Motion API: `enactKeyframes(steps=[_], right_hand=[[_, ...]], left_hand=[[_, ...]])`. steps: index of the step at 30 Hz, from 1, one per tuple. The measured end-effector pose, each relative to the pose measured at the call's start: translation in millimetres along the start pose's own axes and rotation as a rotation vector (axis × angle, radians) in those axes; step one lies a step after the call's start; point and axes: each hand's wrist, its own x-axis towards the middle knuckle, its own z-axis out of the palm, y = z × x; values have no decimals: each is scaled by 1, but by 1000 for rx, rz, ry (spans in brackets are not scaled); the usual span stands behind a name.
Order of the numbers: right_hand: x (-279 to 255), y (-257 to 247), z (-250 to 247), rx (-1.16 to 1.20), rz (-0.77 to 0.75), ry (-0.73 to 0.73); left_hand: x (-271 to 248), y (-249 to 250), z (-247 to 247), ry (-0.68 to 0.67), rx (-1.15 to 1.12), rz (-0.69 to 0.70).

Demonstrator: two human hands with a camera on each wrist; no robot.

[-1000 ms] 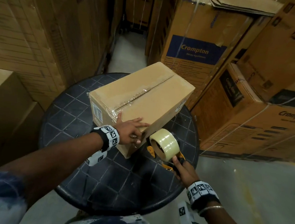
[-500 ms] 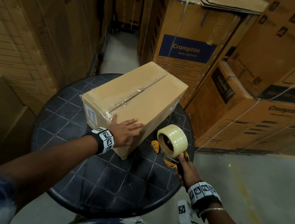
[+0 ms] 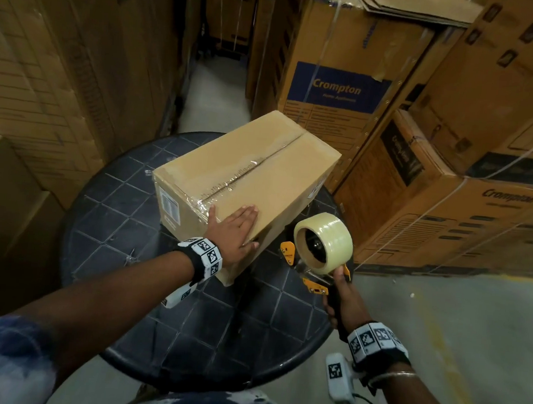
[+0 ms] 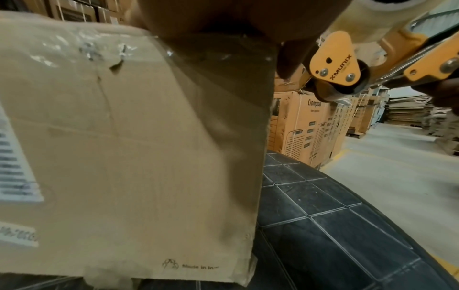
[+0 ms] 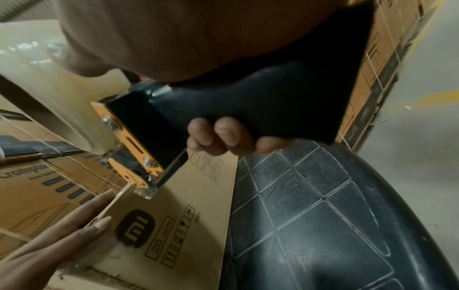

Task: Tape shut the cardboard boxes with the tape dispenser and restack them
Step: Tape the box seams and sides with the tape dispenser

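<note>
Cardboard box (image 3: 244, 181) on round table (image 3: 104, 221), top seam already taped. Left hand (image 3: 234, 228) lies flat, fingers straight, on its near corner. Right hand (image 3: 340, 300) grips tape dispenser (image 3: 319, 247) handle, just right of left hand. Restacking likely left.

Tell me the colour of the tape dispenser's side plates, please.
Yellow-orange, with a black handle; the tape dispenser shows it best in the left wrist view.

Plain tan box (image 3: 248, 171) with a white label; dark round table (image 3: 124, 209) — pale grid lines; dispenser (image 3: 314, 269) — orange plates, black handle, yellowish clear tape roll (image 3: 324, 243).
</note>
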Motion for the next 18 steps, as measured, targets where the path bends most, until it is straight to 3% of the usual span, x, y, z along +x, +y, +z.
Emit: enactKeyframes(steps=[7, 12, 18], right_hand=[[-4, -6, 5, 55, 7, 20], [-6, -9, 10, 105, -6, 20], [-10, -23, 19, 207, -14, 6]], left_hand=[[2, 1, 8, 54, -8, -27], [1, -4, 2, -53, 12, 14], [-4, -4, -1, -37, 19, 31]])
